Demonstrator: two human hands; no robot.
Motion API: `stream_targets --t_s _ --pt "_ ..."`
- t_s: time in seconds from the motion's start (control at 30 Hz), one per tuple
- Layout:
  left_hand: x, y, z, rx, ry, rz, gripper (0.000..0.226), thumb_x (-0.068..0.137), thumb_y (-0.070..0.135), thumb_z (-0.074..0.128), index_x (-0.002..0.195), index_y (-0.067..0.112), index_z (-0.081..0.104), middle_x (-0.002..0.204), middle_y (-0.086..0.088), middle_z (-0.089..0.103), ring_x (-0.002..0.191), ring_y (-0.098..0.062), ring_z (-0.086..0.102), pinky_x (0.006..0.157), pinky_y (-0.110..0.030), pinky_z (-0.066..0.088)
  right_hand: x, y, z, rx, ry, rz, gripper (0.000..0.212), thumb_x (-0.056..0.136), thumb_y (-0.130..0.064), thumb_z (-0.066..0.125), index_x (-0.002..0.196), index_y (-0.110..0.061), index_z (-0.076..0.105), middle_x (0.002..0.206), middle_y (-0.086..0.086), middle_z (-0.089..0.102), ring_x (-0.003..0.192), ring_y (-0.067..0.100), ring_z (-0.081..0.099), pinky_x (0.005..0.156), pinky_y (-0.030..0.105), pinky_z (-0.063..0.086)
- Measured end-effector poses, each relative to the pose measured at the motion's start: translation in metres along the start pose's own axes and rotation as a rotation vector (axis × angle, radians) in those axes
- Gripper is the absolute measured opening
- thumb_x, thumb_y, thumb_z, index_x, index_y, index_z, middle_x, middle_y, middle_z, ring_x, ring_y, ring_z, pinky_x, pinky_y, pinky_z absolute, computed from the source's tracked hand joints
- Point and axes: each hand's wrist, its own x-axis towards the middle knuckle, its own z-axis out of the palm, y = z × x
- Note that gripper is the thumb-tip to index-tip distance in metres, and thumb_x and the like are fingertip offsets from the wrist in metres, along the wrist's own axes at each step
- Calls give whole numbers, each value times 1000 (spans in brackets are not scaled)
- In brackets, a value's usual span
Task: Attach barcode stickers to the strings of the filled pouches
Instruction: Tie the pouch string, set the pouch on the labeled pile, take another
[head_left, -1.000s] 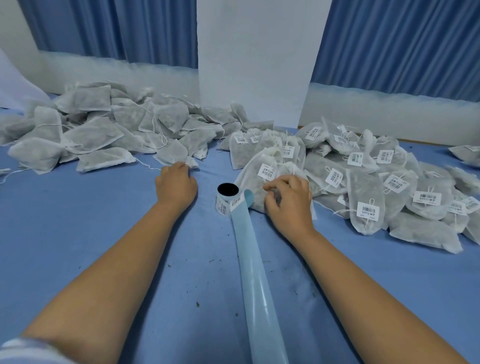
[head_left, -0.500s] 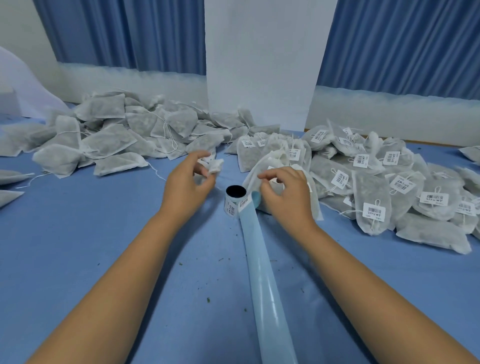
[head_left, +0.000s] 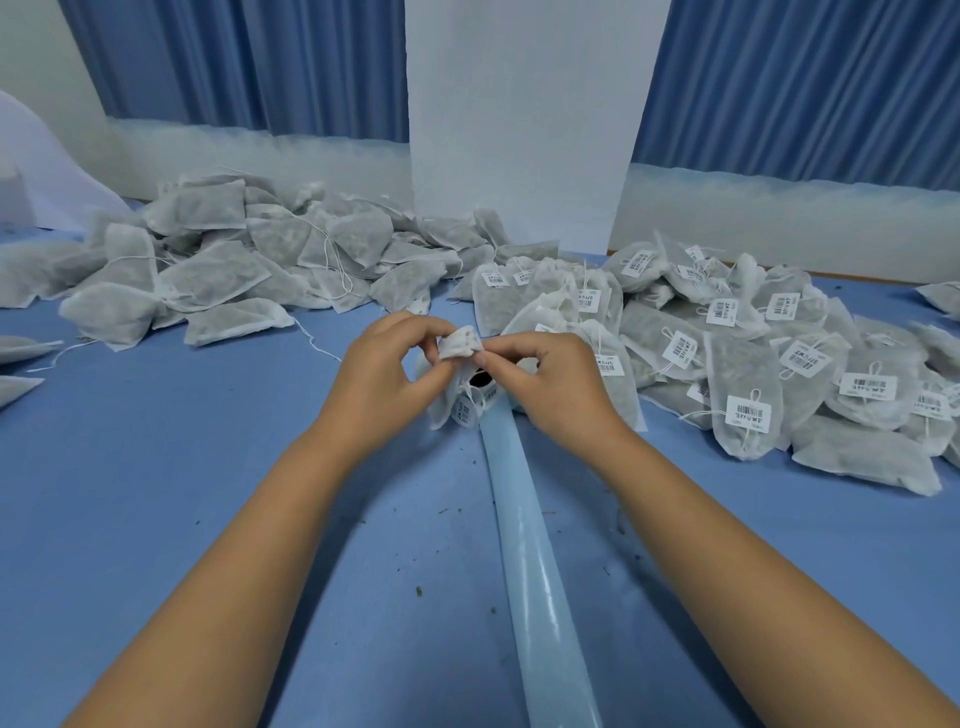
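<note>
Two heaps either side of the sticker roll (head_left: 470, 402) show how far the work stands: beyond and to the left of the roll lies a heap of unlabelled pouches (head_left: 223, 260) with bare strings, and to its right a heap of labelled pouches (head_left: 753, 353), each with a white barcode tag at its string. Both look similar in bulk, so I judge the job roughly half done, though edges of both heaps run out of view. Directly above the roll, the left hand (head_left: 384, 379) pinches the gathered neck of one pouch (head_left: 457, 345) between thumb and fingers, and the right hand (head_left: 550, 379) is closed on the same neck from the other side, fingertips touching it. Whether a sticker is already between the fingers cannot be told. From the roll, the pale backing strip (head_left: 530, 545) trails toward the person across the blue surface (head_left: 156, 467).
</note>
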Motion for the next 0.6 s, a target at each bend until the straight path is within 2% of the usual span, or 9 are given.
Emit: stream_targets --t_s 0.13,0.23,0.3,0.33,0.4,0.43,0.5,0.57,0.6 --pt "0 -3 -3 88 50 -62 14 86 7 68 96 17 69 88 16 47 86 10 48 79 -3 34 2 2 -5 -5 -25 42 9 91 -16 67 88 -15 76 78 -16 70 73 -9 62 65 6 41" --pt "0 -1 -5 160 30 -63 15 82 4 68 97 9 67 101 6 46 90 0 46 85 0 30 4 -3 -5 172 -124 157 12 97 -14 59 91 -9 68 84 -7 74 72 -6 64 65 8 44" --pt "0 4 -3 150 -36 -7 20 79 4 63 99 4 63 115 -4 52 105 -11 49 89 0 26 4 -8 -4 327 -184 254 11 99 -13 53 91 -11 61 82 1 74 72 4 67 68 15 48" --pt "-1 8 -1 94 -88 -4 26 76 8 58 102 6 61 119 -4 55 109 -11 49 90 0 27 4 -10 -4 380 -209 285 11 100 -13 53 90 -11 59 76 2 73 68 9 65 66 20 48" --pt "-4 17 1 -71 -182 -61 37 74 20 55 111 19 58 112 10 62 104 -4 54 87 -2 33 3 -13 -4 404 -238 290 11 99 -12 53 90 -10 58 64 -1 67 57 9 60 57 20 46" --pt "-6 19 2 -147 -213 -93 35 76 29 57 112 30 56 103 17 64 96 -2 57 82 -4 38 3 -14 -5 377 -237 275 11 99 -11 53 90 -10 58 60 -3 63 54 9 59 53 18 44" --pt "-8 20 4 -205 -201 -110 21 84 44 59 104 44 55 86 18 66 79 -2 59 71 -10 42 4 -14 -9 291 -210 249 13 99 -12 52 87 -13 58 56 -7 56 49 10 53 49 18 41" --pt "-6 16 3 -152 -156 -90 5 93 42 56 96 40 60 82 15 64 73 -5 56 66 -14 40 5 -14 -15 168 -180 211 14 99 -13 53 86 -15 58 54 -8 51 52 16 44 52 24 37" --pt "-5 14 1 -109 -157 -71 8 96 37 56 94 34 63 81 13 64 72 -6 54 65 -16 40 6 -13 -19 113 -176 190 13 99 -14 54 86 -16 59 53 -9 48 54 16 40 52 25 35"
